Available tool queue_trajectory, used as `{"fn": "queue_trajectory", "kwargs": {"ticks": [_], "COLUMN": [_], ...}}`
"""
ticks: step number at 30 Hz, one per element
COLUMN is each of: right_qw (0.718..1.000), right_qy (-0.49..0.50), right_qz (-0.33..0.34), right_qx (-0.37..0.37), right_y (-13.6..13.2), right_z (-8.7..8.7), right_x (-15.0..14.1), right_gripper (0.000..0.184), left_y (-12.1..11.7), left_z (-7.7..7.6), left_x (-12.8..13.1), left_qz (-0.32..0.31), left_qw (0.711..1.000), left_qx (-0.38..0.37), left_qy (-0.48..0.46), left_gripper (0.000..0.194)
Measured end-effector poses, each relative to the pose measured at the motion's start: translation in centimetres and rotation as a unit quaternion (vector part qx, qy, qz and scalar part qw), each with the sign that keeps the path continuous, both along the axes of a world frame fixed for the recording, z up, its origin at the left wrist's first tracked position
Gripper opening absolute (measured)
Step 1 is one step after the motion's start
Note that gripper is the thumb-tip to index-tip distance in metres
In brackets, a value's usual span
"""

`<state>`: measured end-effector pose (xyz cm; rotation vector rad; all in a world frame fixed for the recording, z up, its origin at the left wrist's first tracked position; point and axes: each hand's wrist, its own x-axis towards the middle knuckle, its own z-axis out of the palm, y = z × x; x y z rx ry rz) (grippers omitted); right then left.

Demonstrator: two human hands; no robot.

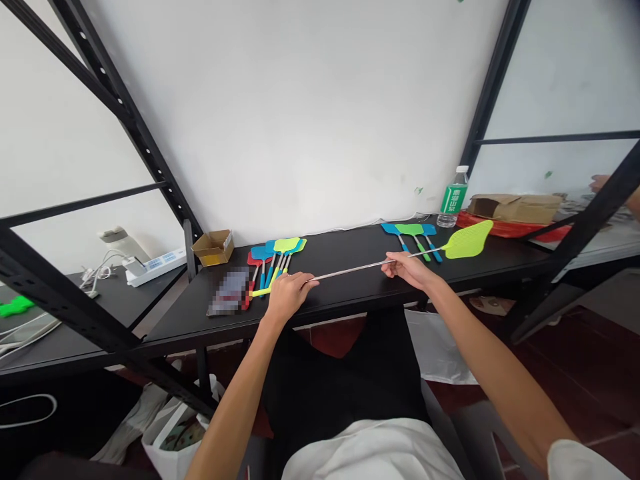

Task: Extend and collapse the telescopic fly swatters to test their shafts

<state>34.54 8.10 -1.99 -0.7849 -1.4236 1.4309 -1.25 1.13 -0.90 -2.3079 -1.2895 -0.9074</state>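
Observation:
A yellow-green fly swatter (pixel 469 241) with its metal rod drawn out long spans the space between my hands, above the front of the black shelf. My left hand (pixel 291 294) is closed around it near the yellow handle. Farther along, my right hand (pixel 406 268) pinches the rod on the side toward the swatter's head. Short fly swatters (pixel 280 253) in red, blue and yellow-green lie in a group behind my left hand. Beyond my right hand rest blue and green fly swatters (pixel 413 233), their handles pointing toward me.
A small open cardboard box (pixel 214 248) and a blurred-out package (pixel 230 292) are at the left of the black shelf (pixel 345 250). A water bottle (pixel 453 198) stands at the back right. Black metal posts (pixel 125 120) frame both sides. A power strip (pixel 157 267) lies at left.

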Motion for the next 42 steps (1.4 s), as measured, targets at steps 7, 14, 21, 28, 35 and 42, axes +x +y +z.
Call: {"fn": "queue_trajectory", "kwargs": {"ticks": [7,14,21,28,35,42], "right_qw": [0.999,1.0,1.0,1.0,1.0,1.0], "right_qy": [0.016,-0.028,-0.023,-0.023,-0.024,-0.026], "right_qz": [-0.031,-0.011,-0.004,-0.004,0.003,0.011], "right_qx": [-0.007,0.007,0.01,0.006,0.008,0.011], "right_y": [-0.4,-0.7,-1.0,-1.0,-0.9,-0.8], "right_z": [0.5,0.8,1.0,1.0,0.8,0.7], "right_x": [-0.7,-0.6,-0.4,-0.4,-0.2,-0.1], "right_gripper": [0.047,0.061,0.045,0.042,0.042,0.042], "left_y": [0.0,-0.1,-0.2,-0.2,-0.2,-0.1], "left_z": [0.0,0.0,0.0,0.1,0.0,0.0], "left_x": [0.2,0.5,0.4,0.4,0.5,0.6], "left_qz": [0.001,0.0,0.01,0.017,0.03,0.058], "left_qw": [1.0,0.999,0.999,1.0,0.999,0.998], "left_qx": [0.023,0.03,0.022,0.022,0.02,0.033], "left_qy": [-0.017,-0.029,-0.027,0.0,0.007,0.021], "left_gripper": [0.03,0.023,0.025,0.029,0.032,0.035]}}
